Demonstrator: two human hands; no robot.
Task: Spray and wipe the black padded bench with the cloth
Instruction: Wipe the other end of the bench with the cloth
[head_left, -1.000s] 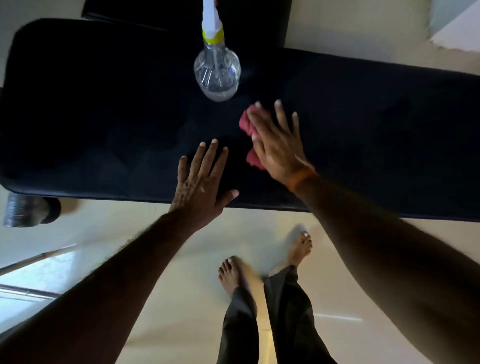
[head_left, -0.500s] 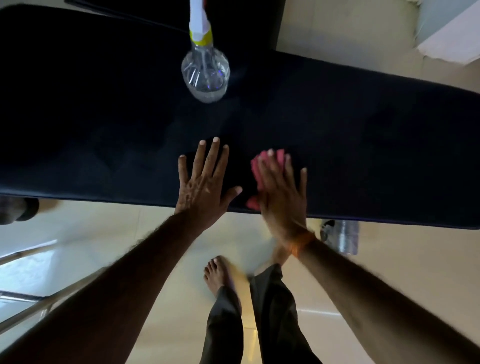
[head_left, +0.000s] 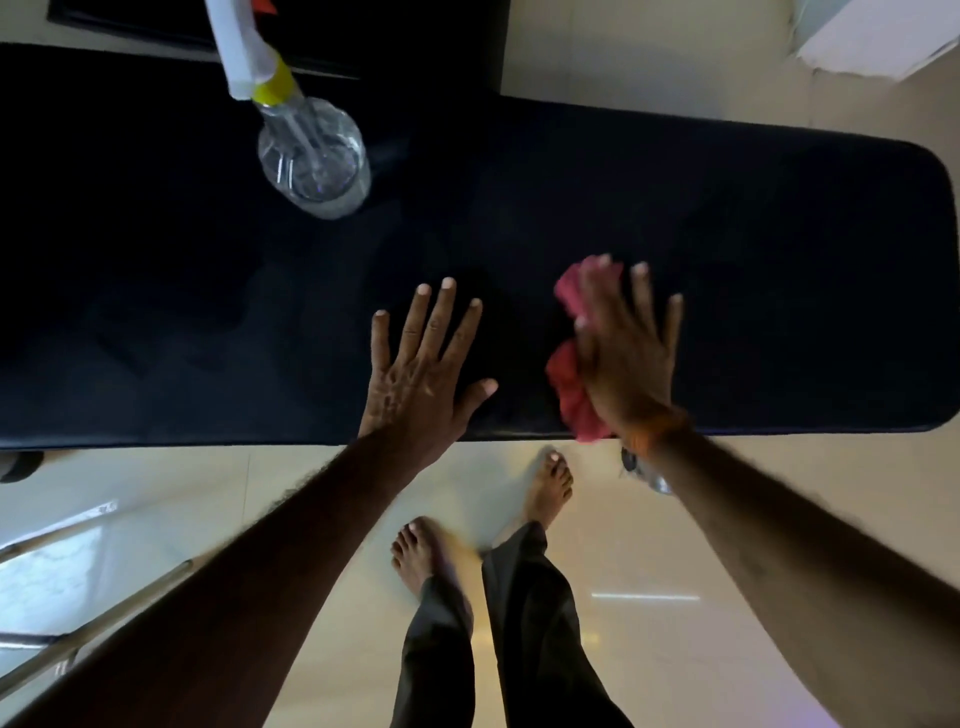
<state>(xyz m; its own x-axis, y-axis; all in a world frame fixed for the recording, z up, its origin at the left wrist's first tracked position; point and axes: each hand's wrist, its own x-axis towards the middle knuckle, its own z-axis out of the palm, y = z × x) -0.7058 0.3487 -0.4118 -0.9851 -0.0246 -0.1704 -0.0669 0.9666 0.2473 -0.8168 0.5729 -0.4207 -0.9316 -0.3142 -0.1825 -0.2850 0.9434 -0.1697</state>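
The black padded bench (head_left: 753, 218) runs across the view, its right end rounded. My right hand (head_left: 626, 353) lies flat on a crumpled red cloth (head_left: 571, 400) near the bench's front edge, fingers spread, pressing it down. The cloth sticks out above and below the palm. My left hand (head_left: 421, 379) rests flat and spread on the bench just left of it, holding nothing. A clear spray bottle (head_left: 311, 156) with a white trigger head and yellow collar stands on the bench at the back left.
Cream tiled floor (head_left: 649, 545) lies in front of the bench, with my bare feet (head_left: 550, 483) and dark trousers on it. Metal bars (head_left: 93, 639) cross the lower left. A small shiny object (head_left: 654, 480) sits under the bench edge by my right wrist.
My right hand has slid the red cloth toward the front edge and then rightward along the bench. My left hand stays planted. My feet have shifted.
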